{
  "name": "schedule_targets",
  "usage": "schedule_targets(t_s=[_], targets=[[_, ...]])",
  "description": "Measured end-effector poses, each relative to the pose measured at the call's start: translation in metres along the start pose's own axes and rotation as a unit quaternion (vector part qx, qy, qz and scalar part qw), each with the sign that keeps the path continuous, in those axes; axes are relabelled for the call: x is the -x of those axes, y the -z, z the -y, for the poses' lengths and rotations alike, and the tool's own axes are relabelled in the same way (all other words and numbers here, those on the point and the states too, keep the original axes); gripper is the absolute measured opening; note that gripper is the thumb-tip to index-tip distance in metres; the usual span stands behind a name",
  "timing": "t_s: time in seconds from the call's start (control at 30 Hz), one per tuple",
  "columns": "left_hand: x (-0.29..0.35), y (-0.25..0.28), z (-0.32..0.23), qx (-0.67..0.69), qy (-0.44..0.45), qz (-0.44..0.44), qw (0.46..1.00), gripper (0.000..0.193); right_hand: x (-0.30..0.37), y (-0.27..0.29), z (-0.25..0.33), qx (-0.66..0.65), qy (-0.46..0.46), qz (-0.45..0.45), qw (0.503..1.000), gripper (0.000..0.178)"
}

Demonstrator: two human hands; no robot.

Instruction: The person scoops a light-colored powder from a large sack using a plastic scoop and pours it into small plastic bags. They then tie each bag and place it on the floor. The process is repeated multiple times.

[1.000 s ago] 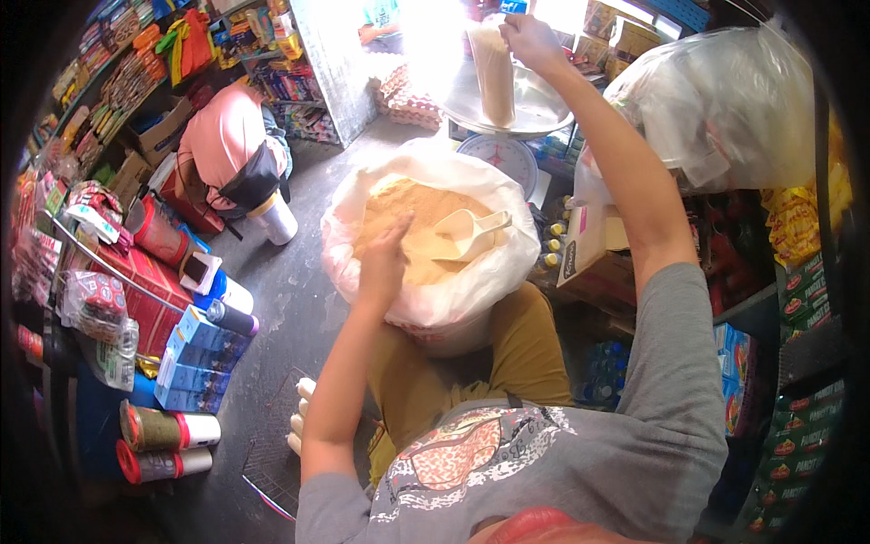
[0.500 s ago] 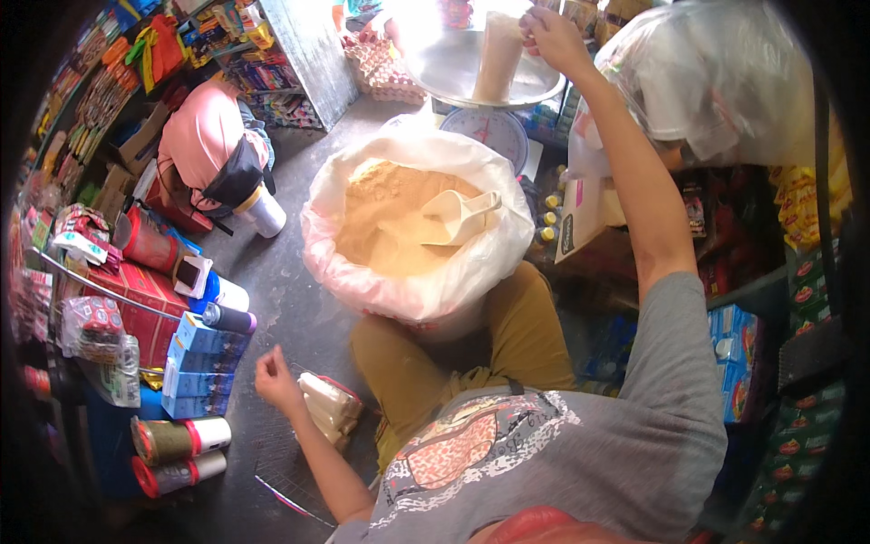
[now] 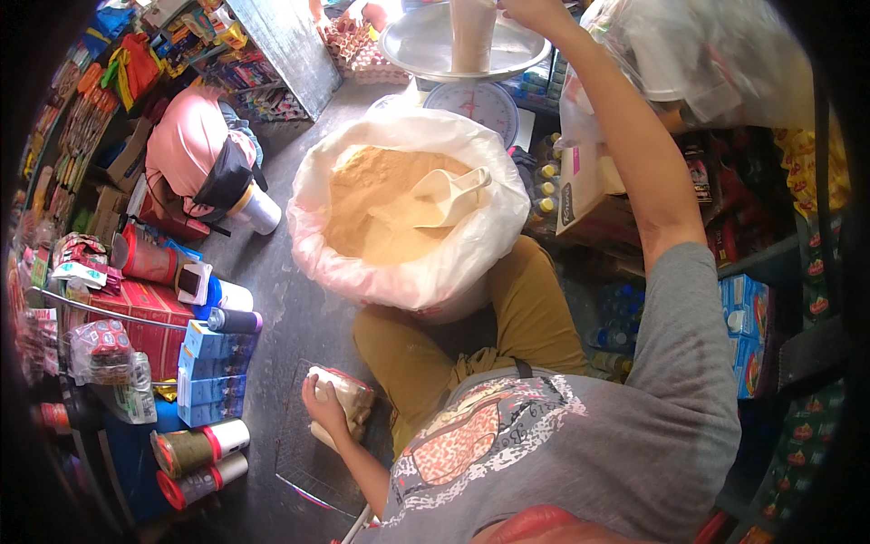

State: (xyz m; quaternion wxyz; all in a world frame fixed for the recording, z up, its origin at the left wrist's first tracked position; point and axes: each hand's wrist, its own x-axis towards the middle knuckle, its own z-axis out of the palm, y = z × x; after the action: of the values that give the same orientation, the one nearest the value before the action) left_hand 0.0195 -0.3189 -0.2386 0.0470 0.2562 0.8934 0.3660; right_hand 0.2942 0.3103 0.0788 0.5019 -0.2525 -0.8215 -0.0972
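My right hand, at the top edge, is closed by the mouth of a tall clear plastic bag filled with brown sugar. The bag stands upright on the round metal pan of a dial scale. My left hand curls over pale filled bags lying in a wire basket on the floor beside my knee. Between my legs and the scale sits a big white sack, its rim rolled open around brown sugar. A white scoop rests in the sugar.
Blue boxes and red-lidded jars stand at the left. A person in pink is bent over beyond them. A cardboard box and bottles are right of the sack. Egg trays lie at the back.
My left hand has come down from the air onto the filled bags in the basket. My right hand stays at the bag on the scale. The whole view has shifted slightly.
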Motion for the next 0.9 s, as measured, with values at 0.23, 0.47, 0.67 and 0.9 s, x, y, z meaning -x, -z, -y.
schedule_targets(t_s=[0.23, 0.47, 0.67, 0.9], targets=[[-0.010, -0.005, -0.019, 0.026, -0.015, 0.004, 1.000, 0.032, -0.006, 0.015, 0.018, -0.071, -0.049, 0.013, 0.996, 0.026], [0.000, -0.021, 0.005, 0.019, -0.006, 0.005, 1.000, 0.032, -0.008, 0.024, 0.042, -0.121, -0.046, 0.032, 0.991, 0.027], [-0.022, -0.008, -0.034, 0.098, 0.070, -0.006, 0.993, 0.017, -0.048, -0.002, 0.003, 0.011, -0.058, 0.036, 0.998, 0.034], [-0.085, 0.008, -0.288, 0.305, -0.312, 0.018, 0.900, 0.022, -0.063, 0.109, 0.151, -0.165, -0.076, 0.112, 0.977, 0.030]])
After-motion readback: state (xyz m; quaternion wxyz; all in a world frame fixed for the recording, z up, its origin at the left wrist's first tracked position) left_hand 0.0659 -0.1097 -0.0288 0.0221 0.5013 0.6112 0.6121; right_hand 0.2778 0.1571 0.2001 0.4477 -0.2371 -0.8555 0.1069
